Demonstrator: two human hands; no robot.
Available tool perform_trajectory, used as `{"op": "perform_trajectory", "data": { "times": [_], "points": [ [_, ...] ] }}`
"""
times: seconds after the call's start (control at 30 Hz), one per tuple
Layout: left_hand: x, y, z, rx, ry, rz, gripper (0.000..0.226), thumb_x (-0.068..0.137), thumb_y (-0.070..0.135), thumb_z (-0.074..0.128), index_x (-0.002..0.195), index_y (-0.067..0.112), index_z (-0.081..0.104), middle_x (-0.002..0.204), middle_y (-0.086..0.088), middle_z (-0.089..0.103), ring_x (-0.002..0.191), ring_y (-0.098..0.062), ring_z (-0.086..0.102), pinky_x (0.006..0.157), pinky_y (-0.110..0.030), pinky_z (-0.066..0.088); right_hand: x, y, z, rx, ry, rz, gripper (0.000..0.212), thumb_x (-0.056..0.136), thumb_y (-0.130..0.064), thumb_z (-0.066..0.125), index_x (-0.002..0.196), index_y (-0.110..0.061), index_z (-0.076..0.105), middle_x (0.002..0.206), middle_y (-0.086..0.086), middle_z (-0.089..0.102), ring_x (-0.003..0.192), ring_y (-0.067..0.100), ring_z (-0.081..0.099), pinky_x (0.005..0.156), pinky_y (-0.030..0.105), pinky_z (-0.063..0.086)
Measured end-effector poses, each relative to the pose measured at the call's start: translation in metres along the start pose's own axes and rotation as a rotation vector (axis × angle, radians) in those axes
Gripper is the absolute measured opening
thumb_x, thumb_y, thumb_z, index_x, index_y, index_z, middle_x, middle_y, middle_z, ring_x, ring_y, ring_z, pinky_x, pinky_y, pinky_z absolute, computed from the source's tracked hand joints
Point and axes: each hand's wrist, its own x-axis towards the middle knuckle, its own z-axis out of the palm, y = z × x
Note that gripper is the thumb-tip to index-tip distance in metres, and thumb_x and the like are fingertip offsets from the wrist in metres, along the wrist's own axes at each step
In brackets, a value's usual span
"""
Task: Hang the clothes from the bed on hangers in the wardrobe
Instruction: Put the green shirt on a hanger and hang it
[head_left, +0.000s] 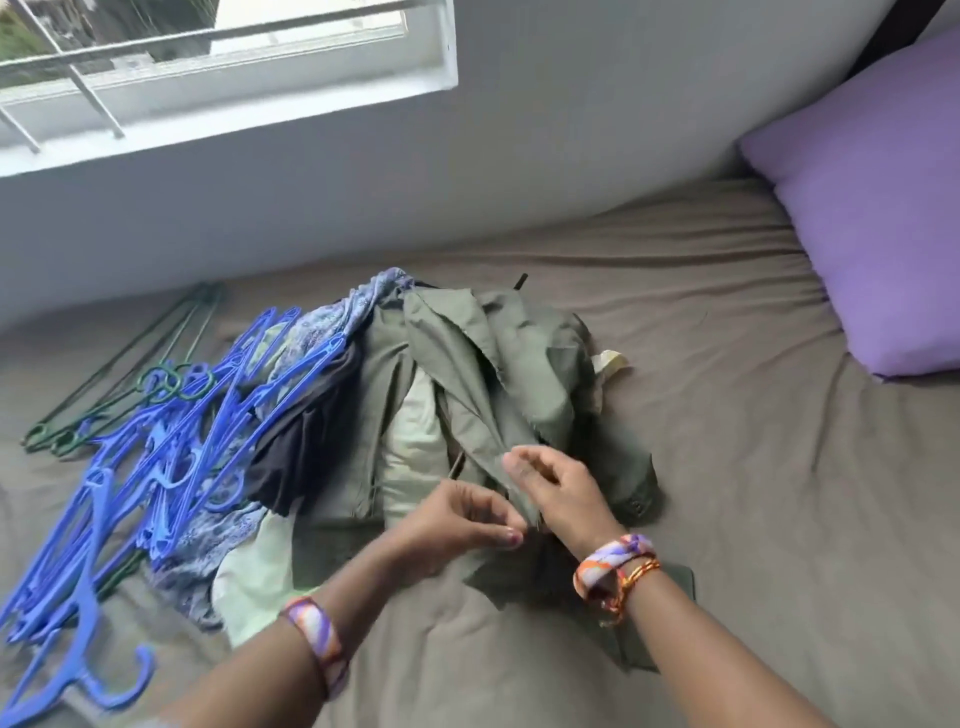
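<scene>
A pile of clothes lies in the middle of the bed. On top is an olive-green garment, over a pale green piece, a dark piece and a blue patterned cloth. My left hand and my right hand meet at the near edge of the olive garment, and both pinch its fabric. A heap of blue plastic hangers lies left of the pile, with thin green hangers behind them.
A purple pillow rests at the right end of the bed. The grey wall and a barred window run along the far side. The brown sheet is bare to the right of the pile.
</scene>
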Motion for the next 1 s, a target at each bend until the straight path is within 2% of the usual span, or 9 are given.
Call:
{"op": "perform_trajectory", "data": {
  "times": [0.1,0.17,0.4,0.5,0.57,0.63,0.77,0.93,1.0],
  "points": [
    [-0.008,-0.023,0.012,0.037,0.027,-0.035,0.021,0.078,-0.012,0.064,0.078,0.007,0.073,0.074,-0.001,0.071,0.071,-0.006,0.065,0.070,-0.016,0.049,-0.015,0.020,0.008,-0.227,-0.088,0.089,0.044,0.076,-0.034,0.075,0.115,-0.016,0.064,0.105,-0.002,0.063,0.091,0.008,0.058,0.078,0.021,0.050],
    [-0.013,-0.029,0.006,0.024,0.022,-0.049,0.016,0.080,-0.013,0.062,0.088,-0.003,0.071,0.080,-0.005,0.072,0.076,-0.009,0.066,0.074,-0.018,0.051,-0.024,0.026,0.015,-0.143,-0.078,0.120,0.051,0.075,-0.029,0.077,0.121,-0.015,0.061,0.105,-0.005,0.060,0.088,0.005,0.057,0.076,0.020,0.049],
    [-0.047,-0.029,-0.013,-0.130,-0.157,-0.189,0.021,0.071,-0.002,0.063,0.081,0.010,0.077,0.085,-0.007,0.073,0.082,-0.013,0.069,0.080,-0.024,0.054,-0.050,0.006,0.022,0.088,-0.276,0.169,0.063,0.075,-0.007,0.076,0.132,-0.016,0.049,0.108,-0.003,0.058,0.096,-0.002,0.053,0.076,0.005,0.043],
    [-0.068,-0.012,-0.034,0.036,-0.201,-0.175,0.013,0.070,0.000,0.065,0.070,0.008,0.075,0.088,-0.012,0.073,0.080,-0.018,0.069,0.078,-0.025,0.054,-0.056,-0.007,0.028,0.194,-0.163,0.190,0.052,0.073,0.012,0.069,0.120,-0.007,0.060,0.093,0.002,0.067,0.085,0.008,0.061,0.083,0.020,0.052],
    [-0.080,-0.004,-0.052,0.286,0.036,-0.042,0.027,0.074,-0.009,0.065,0.064,0.015,0.073,0.080,-0.004,0.073,0.073,-0.012,0.066,0.069,-0.023,0.050,-0.065,-0.023,0.032,0.127,-0.027,0.221,0.058,0.060,0.008,0.070,0.118,0.002,0.062,0.091,0.008,0.066,0.086,0.017,0.059,0.091,0.031,0.049],
    [-0.083,0.004,-0.061,0.518,0.304,0.129,0.031,0.075,-0.007,0.067,0.080,0.023,0.070,0.087,0.002,0.071,0.081,-0.009,0.066,0.077,-0.025,0.050,-0.070,-0.041,0.028,0.073,-0.008,0.215,0.064,0.053,0.004,0.067,0.116,0.007,0.062,0.084,0.005,0.067,0.084,0.016,0.057,0.087,0.026,0.048],
    [-0.098,0.053,-0.046,0.850,0.384,0.499,0.066,0.070,0.019,0.080,0.130,0.021,0.052,0.131,-0.005,0.050,0.117,-0.021,0.051,0.101,-0.035,0.042,-0.113,-0.122,0.009,-0.009,0.028,-0.005,0.052,0.069,0.024,0.050,0.115,0.004,0.062,0.065,-0.005,0.066,0.061,0.005,0.058,0.061,0.014,0.047],
    [-0.125,0.163,-0.009,0.824,0.583,0.938,0.063,0.065,0.020,0.079,0.122,0.013,0.055,0.115,-0.011,0.052,0.108,-0.030,0.050,0.093,-0.033,0.042,-0.197,-0.237,-0.032,-0.075,0.120,-0.332,0.044,0.072,0.025,0.045,0.097,-0.003,0.068,0.059,-0.006,0.068,0.053,0.005,0.062,0.059,0.018,0.052],
    [-0.151,0.209,0.001,0.840,0.618,1.008,0.056,0.058,0.037,0.081,0.109,0.022,0.063,0.112,-0.007,0.048,0.105,-0.025,0.046,0.092,-0.032,0.040,-0.236,-0.279,-0.047,-0.125,0.177,-0.440,0.039,0.071,0.022,0.050,0.079,-0.010,0.070,0.060,-0.005,0.068,0.054,0.007,0.062,0.060,0.019,0.053]
  ]
}}
